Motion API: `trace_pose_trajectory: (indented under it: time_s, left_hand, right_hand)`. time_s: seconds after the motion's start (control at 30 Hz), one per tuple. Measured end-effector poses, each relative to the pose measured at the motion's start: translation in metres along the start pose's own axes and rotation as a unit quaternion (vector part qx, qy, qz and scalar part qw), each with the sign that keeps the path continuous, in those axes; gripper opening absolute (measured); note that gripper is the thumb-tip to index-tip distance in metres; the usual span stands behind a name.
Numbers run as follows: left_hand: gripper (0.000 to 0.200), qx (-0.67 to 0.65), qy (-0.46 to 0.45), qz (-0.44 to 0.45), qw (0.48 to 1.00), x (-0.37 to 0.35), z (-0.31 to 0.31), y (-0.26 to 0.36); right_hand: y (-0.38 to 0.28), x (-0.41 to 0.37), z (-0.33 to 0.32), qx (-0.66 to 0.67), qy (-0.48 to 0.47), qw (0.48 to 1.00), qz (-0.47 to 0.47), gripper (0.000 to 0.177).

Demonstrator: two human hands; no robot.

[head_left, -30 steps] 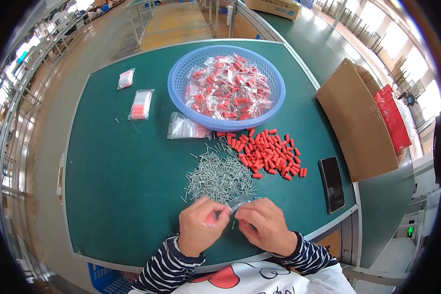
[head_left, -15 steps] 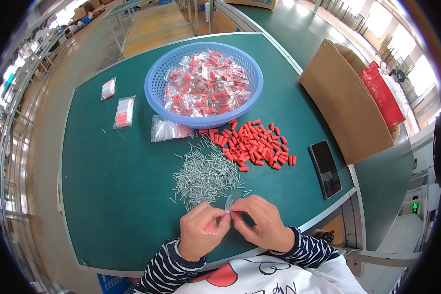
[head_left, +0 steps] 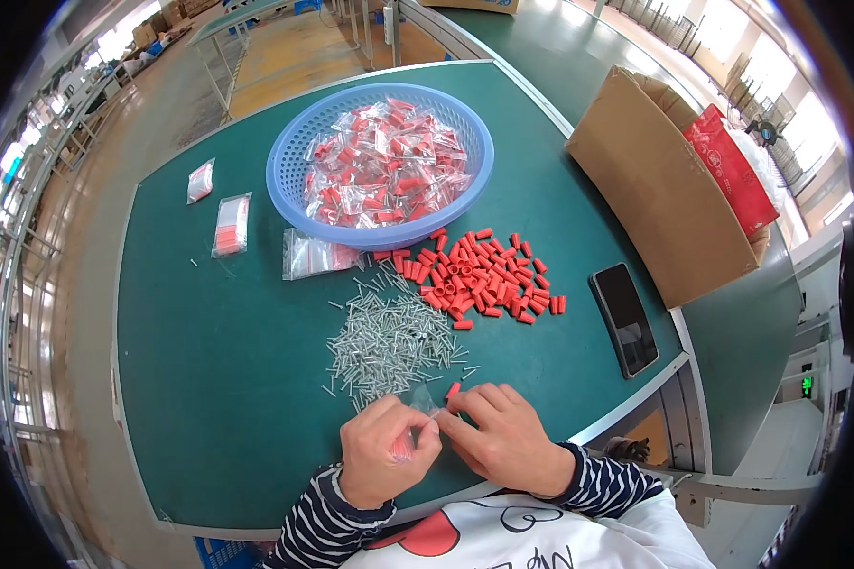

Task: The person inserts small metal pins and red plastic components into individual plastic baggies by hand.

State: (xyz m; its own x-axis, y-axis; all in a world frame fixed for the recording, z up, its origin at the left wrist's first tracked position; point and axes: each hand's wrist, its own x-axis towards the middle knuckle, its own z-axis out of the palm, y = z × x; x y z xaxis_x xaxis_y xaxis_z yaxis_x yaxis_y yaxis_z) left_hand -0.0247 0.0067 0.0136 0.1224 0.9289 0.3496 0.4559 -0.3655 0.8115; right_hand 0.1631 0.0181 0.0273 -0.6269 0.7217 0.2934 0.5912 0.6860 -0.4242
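left hand (head_left: 386, 457), right hand (head_left: 505, 442), near table edge (head_left: 626, 415)

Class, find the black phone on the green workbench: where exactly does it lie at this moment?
In the head view the phone lies flat on the right side of the green table, close to its front edge, between the pile of red caps and the cardboard box.

This is a factory packing station. A green-matted table (head_left: 228, 398) carries loose heaps of red plastic caps (head_left: 479, 280) and metal pins (head_left: 389, 341), a blue basket (head_left: 289, 185) full of filled little bags, and a cardboard box (head_left: 655, 190). Beyond it, more workbenches (head_left: 247, 19) line a concrete floor aisle (head_left: 285, 57).
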Motion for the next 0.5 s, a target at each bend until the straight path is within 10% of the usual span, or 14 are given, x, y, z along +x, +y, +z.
trace_pose_trajectory:
  time_s: [0.2,0.5]
  left_hand:
    - [0.047,0.011,-0.094,0.010,0.995,0.005,-0.007,0.004]
    - [0.041,0.011,-0.095,0.053,0.994,0.006,-0.004,0.001]
  right_hand:
    - [0.011,-0.005,-0.011,0.058,-0.006,0.997,-0.049,0.037]
    - [0.018,-0.006,-0.019,0.122,-0.064,0.989,-0.050,0.034]
